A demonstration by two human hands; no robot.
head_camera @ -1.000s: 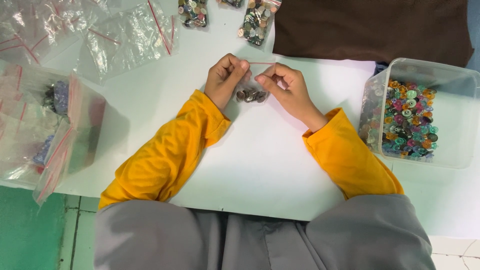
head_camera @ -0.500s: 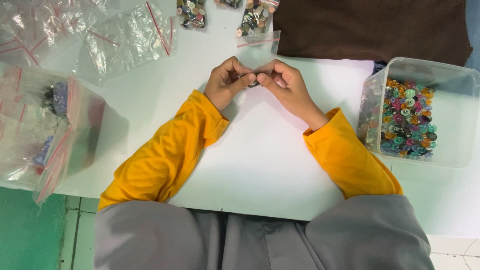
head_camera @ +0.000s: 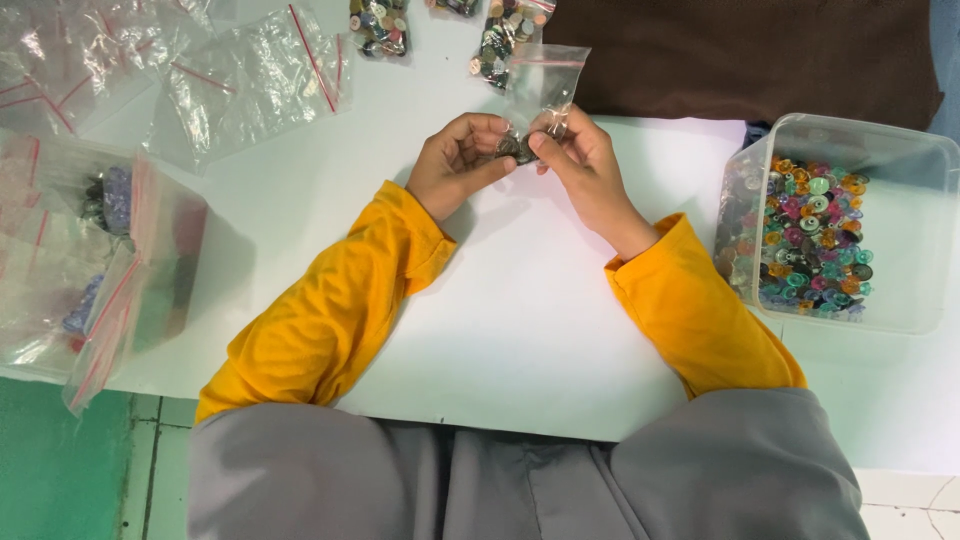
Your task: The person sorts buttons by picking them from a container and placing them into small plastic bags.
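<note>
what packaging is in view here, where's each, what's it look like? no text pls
Small clear zip bag: held by both hands, dark buttons at its bottom.
Empty clear bags: far left, red seal strips.
Filled bags: top edge, mixed buttons.
Clear plastic tub: right, rectangular, colourful buttons.
Large bags: left edge.

Tub of buttons right of the hands, empty bags left, filled bags behind.
</note>
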